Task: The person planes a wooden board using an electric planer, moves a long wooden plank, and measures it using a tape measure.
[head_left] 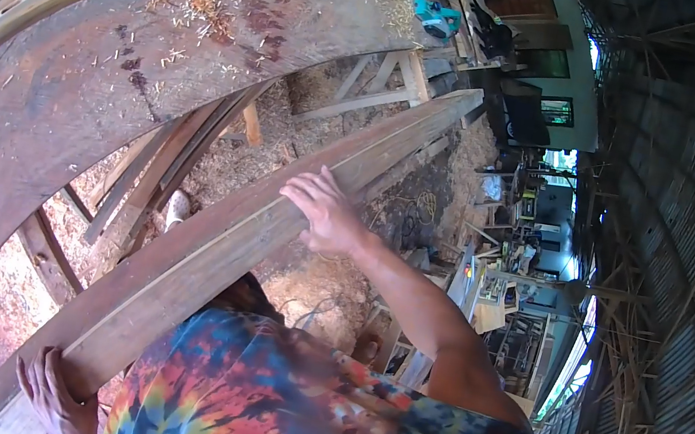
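A long, tapering wooden beam [218, 236] runs diagonally from the lower left to the upper right, with a pale strip along its length. My right hand [328, 214] lies on it near the middle, palm down, its fingers stretched out across the wood. At the near end, my left hand [60, 399] grips the beam with its fingers over the top face. The left thumb and the beam's underside are mostly hidden. My tie-dye shirt [314, 406] fills the bottom of the view, close against the beam.
A broad curved brown panel [53, 91] with scattered shavings spans the upper left. A teal power tool [436, 19] sits at its far end. Loose boards [178, 150] lean below the panel. Sawdust [320, 291] covers the floor. Cluttered workbenches [493, 289] stand at the right.
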The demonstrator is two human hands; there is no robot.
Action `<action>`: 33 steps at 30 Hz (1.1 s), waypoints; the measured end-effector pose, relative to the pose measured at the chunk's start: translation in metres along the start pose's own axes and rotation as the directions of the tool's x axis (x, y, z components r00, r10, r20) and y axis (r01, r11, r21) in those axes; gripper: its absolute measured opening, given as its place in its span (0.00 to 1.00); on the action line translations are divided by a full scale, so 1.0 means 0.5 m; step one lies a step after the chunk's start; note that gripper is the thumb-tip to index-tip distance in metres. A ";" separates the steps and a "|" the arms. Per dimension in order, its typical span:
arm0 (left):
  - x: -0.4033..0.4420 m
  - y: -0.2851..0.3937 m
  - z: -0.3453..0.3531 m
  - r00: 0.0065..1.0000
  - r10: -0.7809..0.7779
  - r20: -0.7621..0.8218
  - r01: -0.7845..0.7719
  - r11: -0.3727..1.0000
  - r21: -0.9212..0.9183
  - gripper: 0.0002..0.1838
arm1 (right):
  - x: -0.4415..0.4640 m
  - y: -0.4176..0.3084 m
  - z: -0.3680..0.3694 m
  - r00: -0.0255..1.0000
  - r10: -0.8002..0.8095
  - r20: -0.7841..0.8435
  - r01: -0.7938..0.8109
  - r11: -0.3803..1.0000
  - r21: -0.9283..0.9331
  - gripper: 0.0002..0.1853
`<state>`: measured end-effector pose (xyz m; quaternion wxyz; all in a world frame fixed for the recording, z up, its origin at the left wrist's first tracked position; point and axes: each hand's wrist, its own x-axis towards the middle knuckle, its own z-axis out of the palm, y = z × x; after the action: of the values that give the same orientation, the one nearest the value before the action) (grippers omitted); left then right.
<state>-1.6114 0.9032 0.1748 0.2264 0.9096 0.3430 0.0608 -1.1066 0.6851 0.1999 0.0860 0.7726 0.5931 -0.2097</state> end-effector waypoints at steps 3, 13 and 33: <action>0.002 0.004 -0.004 1.000 0.006 0.005 -0.006 1.000 0.002 0.48 | 0.003 0.000 -0.001 1.000 -0.002 -0.005 0.002 1.000 0.013 0.44; -0.004 0.003 -0.001 1.000 -0.003 0.014 0.003 1.000 0.006 0.48 | 0.001 0.000 0.004 1.000 0.003 -0.002 -0.003 1.000 -0.003 0.44; -0.004 0.025 0.033 0.999 -0.046 -0.025 0.049 0.990 0.133 0.24 | 0.004 0.047 0.008 0.973 -0.194 -0.122 0.180 0.976 -0.119 0.47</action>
<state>-1.6011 0.8874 0.1657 0.1625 0.9136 0.3703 0.0421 -1.0846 0.6785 0.1929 0.0675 0.7196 0.6782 -0.1326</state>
